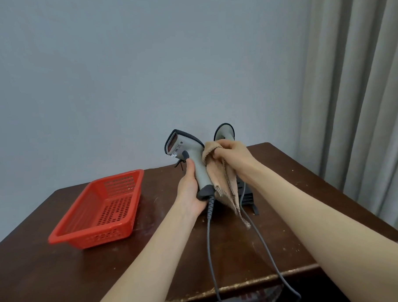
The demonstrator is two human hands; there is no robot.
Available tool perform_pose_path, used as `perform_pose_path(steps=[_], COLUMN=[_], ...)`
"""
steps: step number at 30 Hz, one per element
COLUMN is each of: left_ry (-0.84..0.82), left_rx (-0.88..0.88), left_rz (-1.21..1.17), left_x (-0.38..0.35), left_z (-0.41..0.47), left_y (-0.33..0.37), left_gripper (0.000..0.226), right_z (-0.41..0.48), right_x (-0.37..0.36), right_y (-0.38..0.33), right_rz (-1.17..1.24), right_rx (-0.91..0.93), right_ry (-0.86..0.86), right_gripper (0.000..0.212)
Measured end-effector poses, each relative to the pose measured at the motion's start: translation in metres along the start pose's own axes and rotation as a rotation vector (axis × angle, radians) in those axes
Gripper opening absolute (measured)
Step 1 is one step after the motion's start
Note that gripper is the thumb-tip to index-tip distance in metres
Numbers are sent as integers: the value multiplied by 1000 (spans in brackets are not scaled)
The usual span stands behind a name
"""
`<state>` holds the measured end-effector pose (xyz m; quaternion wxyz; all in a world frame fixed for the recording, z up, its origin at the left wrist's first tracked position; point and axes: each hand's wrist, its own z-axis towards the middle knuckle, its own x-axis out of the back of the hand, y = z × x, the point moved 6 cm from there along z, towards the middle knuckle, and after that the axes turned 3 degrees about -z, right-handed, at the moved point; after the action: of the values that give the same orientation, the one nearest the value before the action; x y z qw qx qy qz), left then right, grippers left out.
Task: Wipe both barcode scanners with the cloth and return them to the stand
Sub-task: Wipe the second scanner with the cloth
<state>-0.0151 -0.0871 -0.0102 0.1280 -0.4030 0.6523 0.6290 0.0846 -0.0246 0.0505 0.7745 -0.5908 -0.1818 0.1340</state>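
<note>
Grey corded scanner (197, 165) gripped in left hand (190, 192), right hand (234, 154) pinching beige cloth (220, 180)

Grey scanner (195, 161) upright, tan cloth (219, 179) draped against its handle; second scanner (225, 132) seemingly sits in the black stand (249, 195).

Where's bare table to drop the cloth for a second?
Bare wood: right of the stand, up to the table edge, and in front of the red basket, near left. Crowded mid-table: two cables run down over the front edge.
</note>
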Motion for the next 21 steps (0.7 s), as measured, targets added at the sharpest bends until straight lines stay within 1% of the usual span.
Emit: perform_pose_path(steps=[3, 6, 8, 10, 11, 12, 13, 14, 15, 17, 18, 21], left_ry=[-14, -16, -14, 20, 30, 31, 26, 16, 1, -24, -29, -64], left_rx=[5, 0, 12, 27, 37, 45, 46, 42, 35, 31, 37, 57], left_rz=[8, -1, -1, 20, 30, 28, 13, -4, -21, -35, -32, -40], left_x=[-2, -3, 1, 7, 10, 11, 10, 8, 7, 4, 2, -5], left_z=[4, 4, 6, 10, 11, 12, 12, 11, 11, 11, 11, 9], left_y=[-3, -3, -1, -1, -2, -4, -4, -4, -5, -6, -8, -14], left_gripper=[52, 50, 53, 56, 58, 60, 60, 59, 57, 53, 52, 47], right_z=[0, -7, -11, -17, -20, -21, -20, -18, -15, -9, -7, -4], right_x=[-9, -10, -12, -15, -16, -16, -14, -11, -7, 1, 2, -6], right_y=[5, 12, 18, 24, 25, 24, 21, 17, 11, 1, -2, -2], right_rz=[81, 61, 6, -97, -148, -194, -223, -219, -179, -65, -30, -18], right_rx=[-42, -42, -75, -129, -153, -163, -151, -121, -79, -4, 16, 9], right_ry=[-65, -143, -204, -275, -310, -331, -328, -291, -220, -58, -21, -78], right_gripper=[13, 15, 15, 11, 13, 20, 28, 33, 31, 19, 18, 22])
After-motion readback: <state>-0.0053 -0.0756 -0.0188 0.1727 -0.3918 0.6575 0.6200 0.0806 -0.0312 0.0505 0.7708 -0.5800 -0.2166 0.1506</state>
